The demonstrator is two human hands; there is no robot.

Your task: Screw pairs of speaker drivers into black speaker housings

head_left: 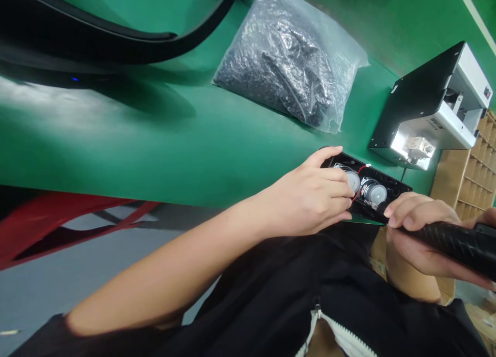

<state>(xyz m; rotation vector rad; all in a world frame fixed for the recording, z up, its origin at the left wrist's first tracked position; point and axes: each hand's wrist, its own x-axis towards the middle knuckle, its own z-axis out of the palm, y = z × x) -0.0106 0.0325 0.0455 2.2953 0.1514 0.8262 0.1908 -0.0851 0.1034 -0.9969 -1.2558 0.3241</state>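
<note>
A black plastic speaker housing (pixel 393 186) lies near the front edge of the green table, its inside facing up. Two round drivers sit in it: one driver (pixel 375 193) in plain sight, the other (pixel 352 181) partly under my fingers. Thin red wires (pixel 357 191) run between them to a small white connector (pixel 368 165). My left hand (pixel 321 197) grips the housing's left end, thumb at the far edge and fingers across it. Wrapped in my right hand (pixel 422 217) is a black electric screwdriver (pixel 449 243), tip pointing down at the housing's near side; the tip's exact contact is hidden.
Behind the housing lies a clear plastic bag (pixel 290 62) full of small dark parts. A black and silver machine (pixel 430 109) stands at the right, beside a cardboard box with dividers (pixel 449 181). A black curved object (pixel 116 44) occupies the upper left; a red stool (pixel 46 222) is below.
</note>
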